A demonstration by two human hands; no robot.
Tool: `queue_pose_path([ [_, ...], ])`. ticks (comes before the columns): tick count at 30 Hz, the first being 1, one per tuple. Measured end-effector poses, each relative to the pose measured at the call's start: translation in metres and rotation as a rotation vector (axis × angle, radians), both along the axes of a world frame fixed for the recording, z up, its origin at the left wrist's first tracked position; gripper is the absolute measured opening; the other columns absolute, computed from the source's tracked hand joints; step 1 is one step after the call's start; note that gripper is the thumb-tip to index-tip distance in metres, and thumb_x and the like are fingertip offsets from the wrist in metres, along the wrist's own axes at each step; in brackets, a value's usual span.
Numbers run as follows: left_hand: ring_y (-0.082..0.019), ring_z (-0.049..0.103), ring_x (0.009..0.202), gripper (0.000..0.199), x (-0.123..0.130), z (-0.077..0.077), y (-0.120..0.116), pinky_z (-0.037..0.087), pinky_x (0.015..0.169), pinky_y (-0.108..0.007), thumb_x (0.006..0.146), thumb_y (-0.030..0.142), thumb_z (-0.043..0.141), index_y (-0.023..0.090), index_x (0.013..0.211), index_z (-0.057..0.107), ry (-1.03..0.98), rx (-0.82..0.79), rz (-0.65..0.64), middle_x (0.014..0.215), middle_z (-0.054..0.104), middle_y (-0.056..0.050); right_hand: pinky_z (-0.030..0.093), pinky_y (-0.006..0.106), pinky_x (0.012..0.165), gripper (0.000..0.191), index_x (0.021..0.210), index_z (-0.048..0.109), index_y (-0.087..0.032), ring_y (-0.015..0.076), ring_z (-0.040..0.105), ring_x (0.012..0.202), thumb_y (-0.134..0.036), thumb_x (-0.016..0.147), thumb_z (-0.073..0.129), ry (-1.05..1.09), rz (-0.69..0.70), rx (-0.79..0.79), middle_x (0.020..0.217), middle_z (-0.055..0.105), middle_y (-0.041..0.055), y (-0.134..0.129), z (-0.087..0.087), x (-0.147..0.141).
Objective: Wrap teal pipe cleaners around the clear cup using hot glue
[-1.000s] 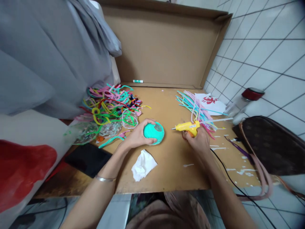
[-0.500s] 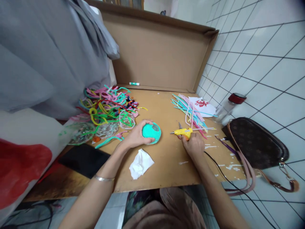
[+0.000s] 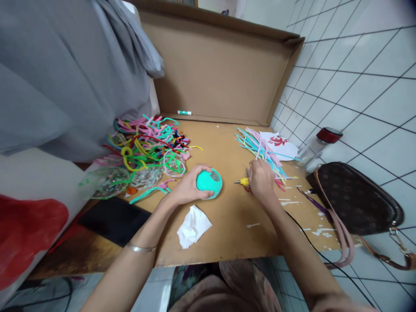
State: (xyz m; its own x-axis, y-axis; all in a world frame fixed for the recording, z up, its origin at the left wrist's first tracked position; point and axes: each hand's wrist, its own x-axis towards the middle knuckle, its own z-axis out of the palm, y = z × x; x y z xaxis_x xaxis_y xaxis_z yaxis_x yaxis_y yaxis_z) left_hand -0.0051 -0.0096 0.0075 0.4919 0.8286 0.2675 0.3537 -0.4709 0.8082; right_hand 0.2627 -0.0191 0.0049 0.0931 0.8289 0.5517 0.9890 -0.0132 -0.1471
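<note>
My left hand (image 3: 191,184) is wrapped round a ball-like object (image 3: 205,181) covered in turquoise pipe cleaner, which leaves a round see-through patch on its upper right. My right hand (image 3: 261,178) is curled over the yellow glue gun (image 3: 242,182), whose nozzle points left. The hand hides the gun's body and its own fingertips, so what they grip does not show. A pointed metal tip (image 3: 248,171) sticks out beside the gun. Just beyond the right knuckles lies a bunch of pastel pipe cleaners (image 3: 251,141). A crumpled white tissue (image 3: 193,227) lies in front of the ball.
Tangled colourful pipe cleaners (image 3: 146,138) and clear plastic pieces (image 3: 110,182) fill the left side, near a black flat object (image 3: 113,221). A cardboard panel (image 3: 214,65) stands behind. To the right are a red-lidded bottle (image 3: 316,147), a brown bag (image 3: 354,197) and a black cord (image 3: 305,236).
My right hand has moved forward from the glue gun's handle to cover more of its body. The gun stays about where it was. My left hand still holds the ball.
</note>
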Motion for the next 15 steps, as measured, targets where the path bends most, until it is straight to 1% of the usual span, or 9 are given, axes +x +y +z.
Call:
queue_pose_path([
  [2,-0.031,0.056,0.122,0.059,0.001,0.0,-0.001,0.044,0.106,-0.048,0.059,0.03,0.079,0.023,0.111,0.052,-0.01,0.014,-0.007,0.134,0.056,-0.009,0.042,0.035,0.067,0.026,0.09,0.068,-0.019,0.0239,0.062,0.08,-0.018,0.093,0.042,0.018,-0.021,-0.065,0.09,0.068,0.0126,0.034,0.013,0.007],
  [4,-0.031,0.057,0.122,0.059,0.001,0.001,-0.002,0.044,0.107,-0.048,0.059,0.028,0.079,0.023,0.111,0.052,-0.009,0.018,-0.012,0.134,0.056,-0.01,0.043,0.034,0.068,0.029,0.091,0.07,-0.016,0.0219,0.063,0.079,-0.015,0.094,0.041,0.029,-0.059,-0.137,0.089,0.069,0.0129,0.067,0.021,0.019],
  [7,-0.031,0.056,0.123,0.06,0.0,0.002,-0.002,0.043,0.108,-0.047,0.059,0.025,0.079,0.022,0.112,0.051,-0.002,0.024,-0.018,0.134,0.055,-0.01,0.047,0.033,0.075,0.027,0.095,0.07,-0.008,0.0202,0.065,0.087,-0.016,0.097,0.044,0.031,-0.149,-0.26,0.095,0.069,0.0151,0.107,0.025,0.041],
  [9,-0.03,0.055,0.123,0.06,0.0,0.002,-0.001,0.043,0.108,-0.045,0.058,0.023,0.079,0.022,0.112,0.052,-0.002,0.035,-0.016,0.133,0.056,-0.01,0.053,0.037,0.083,0.026,0.112,0.065,-0.011,0.0211,0.065,0.098,-0.029,0.096,0.055,0.019,-0.214,-0.328,0.112,0.066,0.0125,0.126,0.024,0.056],
  [10,-0.03,0.055,0.123,0.06,-0.001,0.002,-0.001,0.043,0.107,-0.045,0.059,0.022,0.079,0.022,0.112,0.052,0.0,0.032,-0.023,0.132,0.056,-0.009,0.055,0.041,0.087,0.034,0.12,0.06,-0.015,0.0209,0.063,0.103,-0.036,0.094,0.059,0.008,-0.237,-0.355,0.12,0.063,0.0099,0.134,0.023,0.062],
  [11,-0.029,0.056,0.121,0.06,-0.001,0.003,-0.001,0.044,0.106,-0.044,0.059,0.022,0.079,0.022,0.112,0.051,-0.005,0.025,-0.022,0.132,0.056,-0.009,0.055,0.043,0.089,0.037,0.123,0.059,-0.016,0.0217,0.063,0.106,-0.037,0.094,0.06,-0.005,-0.257,-0.376,0.124,0.061,0.0098,0.141,0.023,0.067],
  [12,-0.028,0.056,0.121,0.059,-0.001,0.003,0.0,0.044,0.106,-0.044,0.059,0.022,0.079,0.022,0.111,0.051,-0.008,0.017,-0.019,0.132,0.056,-0.009,0.054,0.043,0.091,0.036,0.125,0.058,-0.016,0.0227,0.062,0.109,-0.034,0.094,0.059,-0.02,-0.271,-0.392,0.126,0.061,0.0108,0.149,0.023,0.072],
  [14,-0.028,0.056,0.121,0.06,-0.001,0.004,0.0,0.043,0.107,-0.043,0.059,0.02,0.079,0.022,0.112,0.051,-0.001,0.01,-0.012,0.132,0.056,-0.009,0.052,0.039,0.091,0.031,0.124,0.062,-0.013,0.0251,0.062,0.112,-0.019,0.096,0.051,-0.049,-0.287,-0.413,0.125,0.062,0.0159,0.164,0.024,0.077],
  [15,-0.028,0.056,0.122,0.061,-0.001,0.004,0.0,0.043,0.107,-0.043,0.058,0.018,0.079,0.022,0.112,0.052,0.0,0.011,-0.019,0.132,0.056,-0.009,0.05,0.037,0.091,0.034,0.124,0.063,-0.012,0.0258,0.063,0.113,-0.012,0.095,0.046,-0.063,-0.288,-0.422,0.125,0.063,0.0177,0.172,0.025,0.078],
])
